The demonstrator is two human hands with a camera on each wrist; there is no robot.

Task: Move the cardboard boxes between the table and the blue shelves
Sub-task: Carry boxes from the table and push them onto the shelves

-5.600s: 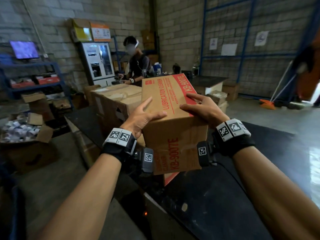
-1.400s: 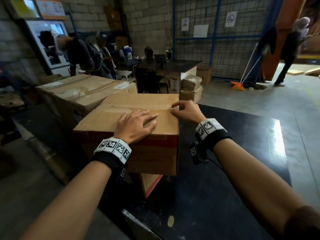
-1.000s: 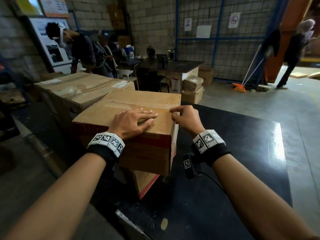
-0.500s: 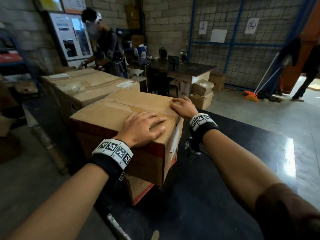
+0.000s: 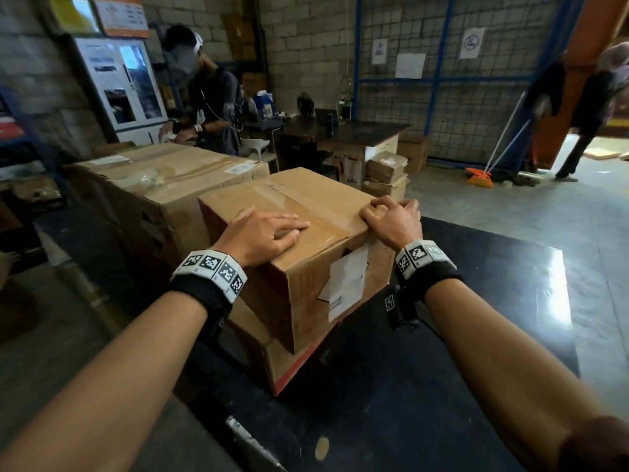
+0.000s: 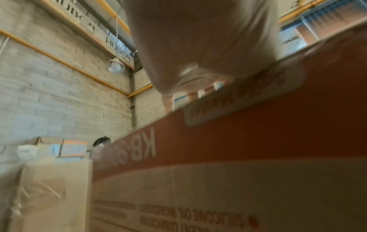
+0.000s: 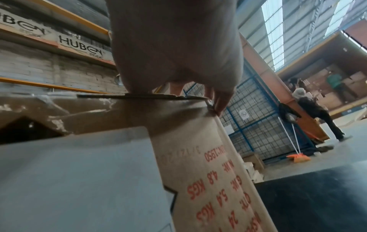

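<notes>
A taped cardboard box point(image 5: 316, 195) with a red stripe sits on top of another box point(image 5: 272, 356) on the black table point(image 5: 442, 369). My left hand point(image 5: 262, 233) lies flat on the top box's lid near its front corner, fingers straight. My right hand point(image 5: 391, 216) has its fingers curled over the lid's right top corner. The left wrist view shows the left hand point(image 6: 198, 47) above the box's red printed side point(image 6: 238, 157). In the right wrist view, the right hand point(image 7: 174, 47) grips the corner above the white label point(image 7: 79, 172).
A larger taped carton point(image 5: 163, 178) stands on the table just left of the stack. Behind it a person point(image 5: 211, 107) works near a dark desk point(image 5: 357, 131). Small boxes point(image 5: 386, 172) and a broom point(image 5: 480, 175) are on the floor by the blue wire fence point(image 5: 442, 80).
The top box has turned on the lower one, so its labelled end now faces me. My right hand slid from the tape seam to the right corner. My left hand stayed flat on the lid.
</notes>
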